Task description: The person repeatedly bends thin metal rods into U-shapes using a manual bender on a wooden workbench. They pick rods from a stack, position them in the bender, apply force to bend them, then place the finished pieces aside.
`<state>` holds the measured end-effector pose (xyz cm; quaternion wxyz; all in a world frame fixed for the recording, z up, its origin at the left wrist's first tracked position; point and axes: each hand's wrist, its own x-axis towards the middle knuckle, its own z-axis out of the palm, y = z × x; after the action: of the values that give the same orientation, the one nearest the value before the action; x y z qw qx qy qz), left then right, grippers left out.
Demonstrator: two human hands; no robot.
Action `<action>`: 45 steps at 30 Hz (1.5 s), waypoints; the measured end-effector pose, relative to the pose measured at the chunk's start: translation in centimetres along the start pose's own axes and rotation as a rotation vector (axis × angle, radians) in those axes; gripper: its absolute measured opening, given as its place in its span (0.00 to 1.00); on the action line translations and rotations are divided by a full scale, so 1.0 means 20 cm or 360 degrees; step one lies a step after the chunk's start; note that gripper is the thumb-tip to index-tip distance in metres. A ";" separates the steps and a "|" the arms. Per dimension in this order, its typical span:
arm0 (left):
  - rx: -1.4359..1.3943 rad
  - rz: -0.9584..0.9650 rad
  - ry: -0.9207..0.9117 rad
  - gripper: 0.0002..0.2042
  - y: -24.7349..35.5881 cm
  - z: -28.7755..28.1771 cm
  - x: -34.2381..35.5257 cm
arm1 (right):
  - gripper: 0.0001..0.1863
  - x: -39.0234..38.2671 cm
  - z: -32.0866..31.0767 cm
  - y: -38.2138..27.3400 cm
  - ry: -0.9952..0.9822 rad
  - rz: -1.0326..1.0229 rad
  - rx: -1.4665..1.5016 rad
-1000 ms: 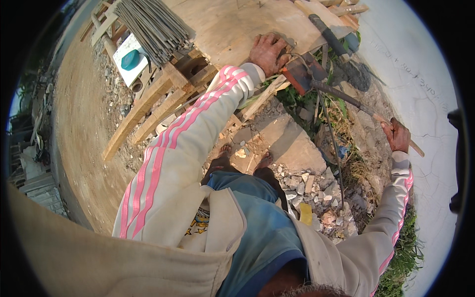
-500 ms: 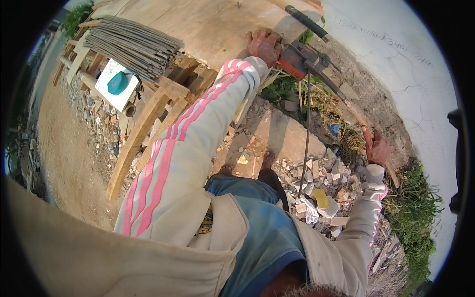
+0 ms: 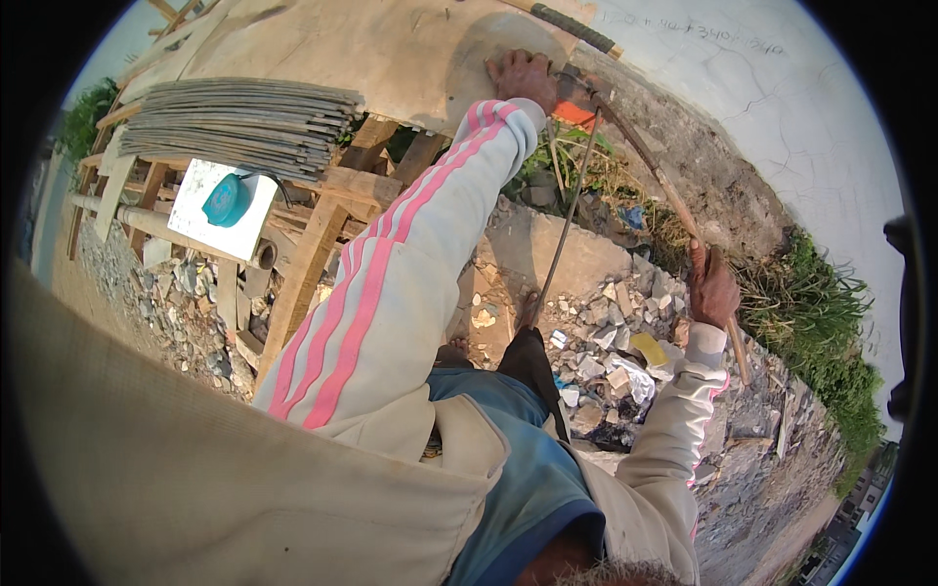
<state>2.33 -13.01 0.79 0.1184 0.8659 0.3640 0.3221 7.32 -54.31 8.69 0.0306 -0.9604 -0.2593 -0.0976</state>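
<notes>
My left hand [image 3: 524, 76] rests near the plywood board's [image 3: 410, 39] edge, fingers spread and slightly curved, beside an orange and dark metal tool [image 3: 576, 114], partly hidden by the hand. My right hand [image 3: 713, 291] is closed around a long lever bar [image 3: 653, 168], which runs from that tool to a pale, worn lower end. A thin dark rod [image 3: 567, 220] slants down from the tool past my feet.
A bundle of metal rods [image 3: 225, 122] lies left, above timber supports [image 3: 303, 283] and a white board [image 3: 200, 200] bearing a teal case [image 3: 227, 202]. A dark-wrapped bar [image 3: 572, 27] lies above. A white wall [image 3: 801, 127], weeds [image 3: 801, 303] and rubble [image 3: 611, 371] surround me.
My right hand and the lever have moved leftward, and the lever stands steeper. My left hand stays by the tool, slightly higher in the picture. The whole view has shifted.
</notes>
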 end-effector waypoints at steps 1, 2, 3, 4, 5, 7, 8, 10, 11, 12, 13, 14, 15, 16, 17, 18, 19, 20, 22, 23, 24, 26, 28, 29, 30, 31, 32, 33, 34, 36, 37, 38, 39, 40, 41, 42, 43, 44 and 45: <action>-0.0002 0.0002 -0.0030 0.18 0.00 0.00 0.00 | 0.34 0.01 -0.02 0.04 -0.0038 -0.0081 0.0044; -0.0025 -0.0008 -0.0050 0.18 0.00 0.00 0.01 | 0.33 0.04 -0.02 0.09 -0.0073 -0.0163 0.0084; -0.0037 -0.0010 -0.0055 0.18 0.00 -0.01 0.01 | 0.33 0.05 -0.03 0.16 0.0015 -0.0317 0.0140; -0.0032 -0.0015 -0.0049 0.18 0.00 -0.01 0.01 | 0.33 0.06 -0.05 0.25 -0.0220 -0.0208 0.0238; -0.0038 -0.0019 -0.0039 0.18 0.00 -0.01 0.00 | 0.34 0.07 -0.09 0.36 -0.0459 -0.0102 0.0335; 0.0011 -0.0001 0.0024 0.17 0.00 0.00 0.01 | 0.35 0.03 -0.14 0.57 -0.0652 -0.0091 0.0501; 0.0043 -0.0005 0.0014 0.17 0.00 0.00 0.00 | 0.35 -0.03 -0.16 0.65 -0.0632 -0.0077 0.0479; 0.0057 -0.0007 -0.0006 0.17 0.00 0.01 0.00 | 0.36 -0.07 -0.16 0.76 -0.0544 -0.0147 0.0544; 0.0073 -0.0013 -0.0030 0.17 0.00 0.01 0.01 | 0.36 -0.07 -0.16 0.79 -0.0586 -0.0083 0.0524; 0.0086 -0.0023 -0.0031 0.17 0.00 0.01 0.01 | 0.36 -0.07 -0.16 0.81 -0.0490 -0.0130 0.0522; 0.0099 -0.0030 -0.0031 0.17 0.00 0.01 0.02 | 0.35 -0.07 -0.18 0.83 -0.0470 -0.0125 0.0503; 0.0111 -0.0027 -0.0025 0.17 -0.01 0.02 0.02 | 0.35 -0.07 -0.19 0.83 -0.0364 -0.0159 0.0520; 0.0132 -0.0023 -0.0037 0.17 -0.01 0.02 0.03 | 0.34 -0.06 -0.19 0.83 -0.0366 -0.0125 0.0443; 0.0149 -0.0016 -0.0037 0.17 -0.01 0.03 0.03 | 0.34 -0.06 -0.20 0.82 -0.0432 -0.0110 0.0484; 0.0162 -0.0003 -0.0022 0.17 -0.02 0.03 0.03 | 0.34 -0.06 -0.19 0.81 -0.0416 -0.0114 0.0516; 0.0136 0.0003 -0.0013 0.17 -0.03 0.03 0.03 | 0.34 -0.06 -0.19 0.81 -0.0410 -0.0137 0.0545; 0.0107 0.0021 0.0017 0.17 -0.03 0.03 0.03 | 0.35 -0.06 -0.18 0.80 -0.0411 -0.0112 0.0445; 0.0078 0.0039 0.0051 0.17 -0.03 0.03 0.03 | 0.34 -0.06 -0.16 0.80 -0.0429 -0.0113 0.0444; 0.0092 0.0032 0.0058 0.18 -0.03 0.03 0.03 | 0.34 -0.05 -0.13 0.80 -0.0542 -0.0039 0.0404; 0.0097 0.0004 0.0029 0.18 -0.03 0.03 0.03 | 0.34 -0.06 -0.12 0.80 -0.0482 -0.0044 0.0406; 0.0072 0.0007 -0.0006 0.18 -0.03 0.03 0.04 | 0.35 -0.06 -0.12 0.80 -0.0452 -0.0062 0.0428; 0.0031 -0.0041 -0.0125 0.17 -0.02 0.02 0.03 | 0.37 -0.05 -0.12 0.79 -0.0373 -0.0123 0.0463; -0.0014 -0.0036 -0.0126 0.17 -0.03 0.02 0.03 | 0.37 -0.05 -0.17 0.77 -0.0347 -0.0135 0.0390; -0.0028 -0.0029 -0.0116 0.17 -0.03 0.02 0.03 | 0.37 -0.05 -0.19 0.76 -0.0313 -0.0141 0.0376; -0.0030 -0.0030 -0.0117 0.17 -0.03 0.02 0.03 | 0.36 -0.05 -0.22 0.74 -0.0308 -0.0105 0.0350; -0.0029 -0.0033 -0.0118 0.17 -0.03 0.02 0.03 | 0.35 -0.05 -0.26 0.73 -0.0337 -0.0077 0.0320; -0.0034 -0.0025 -0.0107 0.17 -0.04 0.03 0.03 | 0.35 -0.05 -0.29 0.71 -0.0354 -0.0062 0.0329; -0.0026 -0.0026 -0.0101 0.17 -0.04 0.03 0.03 | 0.35 -0.05 -0.33 0.70 -0.0379 -0.0042 0.0345; -0.0024 -0.0018 -0.0085 0.17 -0.04 0.03 0.03 | 0.35 -0.06 -0.35 0.68 -0.0370 -0.0052 0.0370; -0.0011 -0.0016 -0.0063 0.17 -0.04 0.04 0.03 | 0.35 -0.07 -0.38 0.65 -0.0344 -0.0033 0.0367; 0.0002 -0.0020 -0.0058 0.16 -0.04 0.03 0.03 | 0.36 -0.07 -0.38 0.64 -0.0350 -0.0023 0.0327; 0.0024 -0.0026 -0.0052 0.16 -0.03 0.03 0.03 | 0.36 -0.08 -0.39 0.64 -0.0361 -0.0023 0.0294; 0.0018 -0.0038 -0.0054 0.16 -0.03 0.02 0.03 | 0.36 -0.08 -0.38 0.63 -0.0366 -0.0021 0.0239; 0.0023 -0.0042 -0.0060 0.16 -0.02 0.01 0.03 | 0.36 -0.09 -0.38 0.63 -0.0379 -0.0020 0.0196; 0.0028 -0.0041 -0.0076 0.15 -0.02 0.01 0.03 | 0.36 -0.10 -0.37 0.63 -0.0392 0.0002 0.0144; -0.0057 -0.0055 -0.0058 0.15 -0.02 0.00 0.03 | 0.36 -0.11 -0.37 0.63 -0.0420 0.0010 0.0159; -0.0142 -0.0059 -0.0046 0.15 -0.02 0.00 0.03 | 0.37 -0.13 -0.36 0.62 -0.0443 0.0037 0.0169; -0.0217 -0.0067 -0.0036 0.14 -0.02 -0.01 0.03 | 0.37 -0.15 -0.35 0.61 -0.0478 0.0075 0.0171; -0.0271 -0.0057 0.0022 0.14 -0.02 0.00 0.03 | 0.38 -0.17 -0.34 0.59 -0.0462 0.0118 0.0208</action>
<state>2.41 -12.27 1.01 0.1948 0.8438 0.3514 0.3557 9.24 -67.02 14.63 0.0587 -0.9693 -0.2312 0.0605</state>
